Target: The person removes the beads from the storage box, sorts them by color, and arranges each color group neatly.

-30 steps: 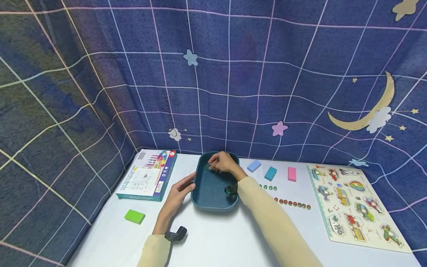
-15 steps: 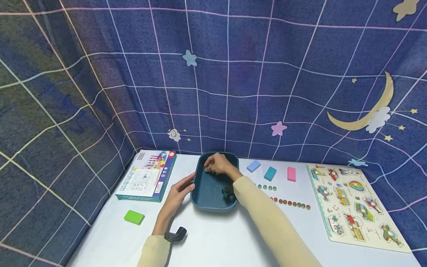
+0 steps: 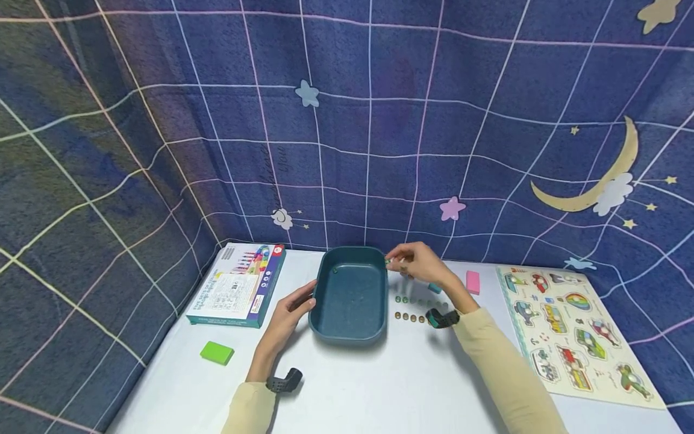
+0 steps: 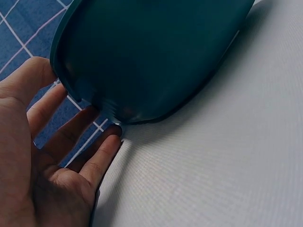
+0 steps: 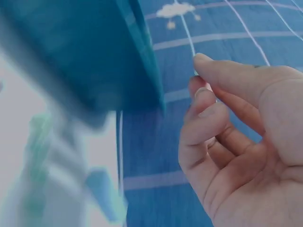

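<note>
A dark teal plastic basin [image 3: 349, 334] stands on the white table, with one small green piece [image 3: 335, 270] inside near its far left corner. My left hand [image 3: 290, 310] rests its spread fingers against the outside of the basin's left wall; the left wrist view shows the fingertips touching rim and side. Just beyond the basin's right wall is my right hand [image 3: 420, 262], raised above the table. Its thumb and forefinger pinch a small green bead-like piece [image 3: 388, 262], mostly covered by the fingertips. Right of the basin lie a row of green pieces [image 3: 405, 299] and a row of reddish-brown pieces [image 3: 414, 318].
A boxed set [image 3: 235, 286] lies at the left, with a green block [image 3: 217, 353] in front. A teal block [image 3: 435, 288], partly hidden by my right hand, and a pink block [image 3: 473, 282] lie at the back right. A picture puzzle board [image 3: 577, 337] lies far right. Patterned curtain [image 3: 347, 150] stands behind.
My right hand has come out of the basin and moved right, over the rim, with a small green piece between its fingertips. My left hand has stayed against the basin.
</note>
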### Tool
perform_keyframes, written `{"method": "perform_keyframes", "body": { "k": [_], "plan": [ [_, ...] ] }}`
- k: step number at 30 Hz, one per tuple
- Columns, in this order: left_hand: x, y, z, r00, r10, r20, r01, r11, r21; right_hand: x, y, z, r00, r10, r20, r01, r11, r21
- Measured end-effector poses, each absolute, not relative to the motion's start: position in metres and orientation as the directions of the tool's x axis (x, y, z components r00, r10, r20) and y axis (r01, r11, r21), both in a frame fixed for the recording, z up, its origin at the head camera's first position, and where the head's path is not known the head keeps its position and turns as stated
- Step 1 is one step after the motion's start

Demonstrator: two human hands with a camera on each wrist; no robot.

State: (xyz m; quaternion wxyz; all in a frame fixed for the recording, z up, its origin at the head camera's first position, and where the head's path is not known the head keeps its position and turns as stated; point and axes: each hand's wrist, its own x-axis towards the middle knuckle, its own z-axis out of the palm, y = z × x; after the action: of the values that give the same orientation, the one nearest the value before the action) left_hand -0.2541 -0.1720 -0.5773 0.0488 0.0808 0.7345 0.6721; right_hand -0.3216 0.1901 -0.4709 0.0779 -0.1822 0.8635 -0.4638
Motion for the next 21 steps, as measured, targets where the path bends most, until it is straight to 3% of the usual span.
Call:
{"method": "perform_keyframes", "body": {
  "k": [10, 21],
  "plan": [
    [-0.255, -0.173, -0.576, -0.98, 0.195, 0.04, 0.059, 0.088, 0.994, -0.263, 0.295, -0.515, -0.968, -0.249, 0.026, -0.185, 0.639, -0.746],
    [-0.255, -0.172, -0.577, -0.981, 0.193, 0.032, 0.049, 0.088, 0.995, -0.247, 0.316, -0.536, -0.974, -0.222, 0.05, -0.195, 0.704, -0.683]
  ]
}}
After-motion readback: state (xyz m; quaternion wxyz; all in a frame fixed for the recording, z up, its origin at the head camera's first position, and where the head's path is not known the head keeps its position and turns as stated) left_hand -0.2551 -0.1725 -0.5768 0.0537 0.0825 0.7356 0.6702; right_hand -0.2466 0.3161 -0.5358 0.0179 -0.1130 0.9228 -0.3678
